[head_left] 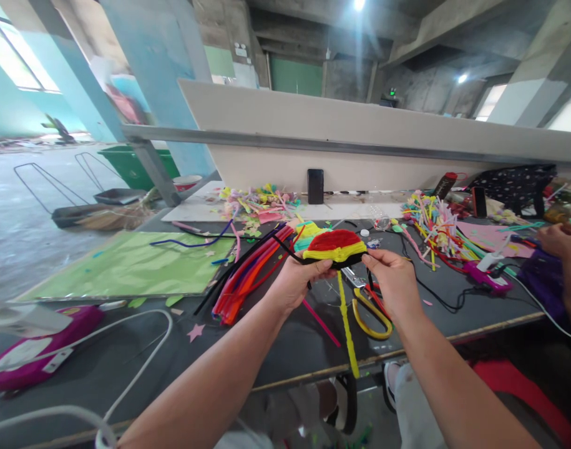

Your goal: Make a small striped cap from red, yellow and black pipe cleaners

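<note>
Between my hands is a pipe-cleaner craft piece (336, 241) with a red dome, a yellow band and a black lower edge. My left hand (297, 280) is closed on its left end, thumb on the lower edge, where a black pipe cleaner (284, 247) sticks out. My right hand (392, 277) pinches the black edge at the right end. A long yellow pipe cleaner (345, 327) hangs down from below the piece. Beneath my hands lie yellow-handled scissors (372, 319). A yellow and turquoise pipe-cleaner piece (306, 232) lies just behind, partly covered.
Bundled pipe cleaners (241, 287) lie left of my hands, beside a green sheet (140, 265). A phone (316, 186) leans on the back board. Coloured scraps (261, 202) are heaped behind. Magenta power strips (488, 277) with cables flank the workspace. Another person's hand (563, 243) is at right.
</note>
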Available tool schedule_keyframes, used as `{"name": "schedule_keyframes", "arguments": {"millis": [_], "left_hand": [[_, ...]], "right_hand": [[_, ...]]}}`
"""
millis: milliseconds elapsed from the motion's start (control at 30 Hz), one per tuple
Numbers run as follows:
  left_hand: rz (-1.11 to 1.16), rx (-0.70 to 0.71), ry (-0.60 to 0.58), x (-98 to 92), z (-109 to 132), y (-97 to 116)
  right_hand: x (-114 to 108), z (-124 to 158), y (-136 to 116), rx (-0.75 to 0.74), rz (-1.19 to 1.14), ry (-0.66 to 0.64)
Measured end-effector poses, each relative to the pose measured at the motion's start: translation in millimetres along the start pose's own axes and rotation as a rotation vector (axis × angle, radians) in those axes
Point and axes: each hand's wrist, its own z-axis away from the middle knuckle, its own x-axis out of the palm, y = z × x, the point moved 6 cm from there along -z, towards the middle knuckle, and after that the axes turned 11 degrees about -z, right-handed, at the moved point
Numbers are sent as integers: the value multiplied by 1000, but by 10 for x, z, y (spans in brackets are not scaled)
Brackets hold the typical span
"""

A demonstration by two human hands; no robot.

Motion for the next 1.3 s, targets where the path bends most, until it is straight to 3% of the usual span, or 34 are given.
{"name": "schedule_keyframes", "arguments": {"millis": [200,467,733,1033,1167,1300], "left_hand": [[-3,9,-22,-1,-10,-19],[0,-7,-12,-18,-12,-29],[-7,-20,-13,-15,-10,-38],[5,-14,-6,-41,-36,-57],[12,-6,11,-68,-42,-48],[13,-17,25,-77,-42,-53]], "right_hand": [[16,14,-141,-156,309,1],[123,39,-256,-239,273,-104],[186,-13,-112,16,-261,-185],[204,-39,12,324,-434,-327],[208,-16,-23,291,-383,-391],[175,-26,-48,91,-185,-337]]}}
